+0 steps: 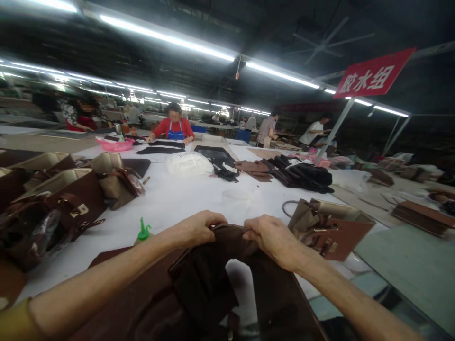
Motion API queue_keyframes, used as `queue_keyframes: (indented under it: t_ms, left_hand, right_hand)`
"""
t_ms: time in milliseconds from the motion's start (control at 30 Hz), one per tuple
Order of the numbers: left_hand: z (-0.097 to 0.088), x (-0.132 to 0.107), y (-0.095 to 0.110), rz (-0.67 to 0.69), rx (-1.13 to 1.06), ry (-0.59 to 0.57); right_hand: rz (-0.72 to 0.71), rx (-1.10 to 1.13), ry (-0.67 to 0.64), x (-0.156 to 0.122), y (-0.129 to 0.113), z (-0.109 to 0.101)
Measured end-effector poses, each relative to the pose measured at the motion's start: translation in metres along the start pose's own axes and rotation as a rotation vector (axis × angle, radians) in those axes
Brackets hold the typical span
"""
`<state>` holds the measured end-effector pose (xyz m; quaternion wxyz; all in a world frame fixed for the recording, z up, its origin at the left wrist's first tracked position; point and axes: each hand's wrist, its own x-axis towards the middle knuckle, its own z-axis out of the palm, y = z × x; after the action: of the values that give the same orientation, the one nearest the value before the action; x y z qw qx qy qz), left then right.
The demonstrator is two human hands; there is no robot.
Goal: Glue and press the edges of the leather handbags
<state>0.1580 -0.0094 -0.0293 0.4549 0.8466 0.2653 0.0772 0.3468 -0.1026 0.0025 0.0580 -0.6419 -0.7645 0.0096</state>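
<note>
In front of me is a dark brown handbag (pixel 199 274), its lining dark and a pale strip (pixel 243 284) showing on it. My left hand (pixel 202 227) pinches the bag's far top edge, fingers closed. Just to the right, my right hand (pixel 268 237) grips the same edge between thumb and fingers. A short stretch of that edge shows between the two hands. Beside my left forearm stands a bottle with a green nozzle cap (pixel 143 230), partly hidden by the arm. Right of my right hand sits a brown and tan handbag (pixel 341 232), upright with its top gaping.
Several brown handbags (pixel 71 189) crowd the left of the white table (pixel 167 194). Across it lie a white plastic bag (pixel 190 165), brown pieces (pixel 254 169), black pieces (pixel 302 174) and a pink basin (pixel 114 144). A co-worker in red (pixel 172 125) sits opposite.
</note>
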Motion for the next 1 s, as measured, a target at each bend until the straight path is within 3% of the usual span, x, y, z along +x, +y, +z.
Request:
queue_keyframes:
  t_ms: [133,233,333,567,800,1000]
  left_hand:
    - [0.004,0.029,0.014,0.212,0.097,-0.123]
    - [0.016,0.049,0.027,0.252,0.224,-0.092]
    - [0.027,0.058,0.033,0.253,0.214,-0.096]
    - [0.03,0.052,0.029,0.23,-0.008,-0.117]
    - [0.031,0.058,0.026,0.219,-0.064,-0.158]
    - [0.033,0.062,0.028,0.152,-0.049,-0.131]
  right_hand:
    - [0.13,-0.051,-0.047,-0.027,0.006,-0.005]
    - [0.274,-0.076,-0.016,-0.044,0.012,0.009]
    - [0.35,-0.03,0.058,-0.057,0.02,0.025]
    - [0.246,0.122,0.076,-0.066,0.033,0.024]
    - [0.22,0.151,0.085,-0.063,0.037,0.023]
    - [0.286,0.113,0.053,-0.06,0.035,0.024]
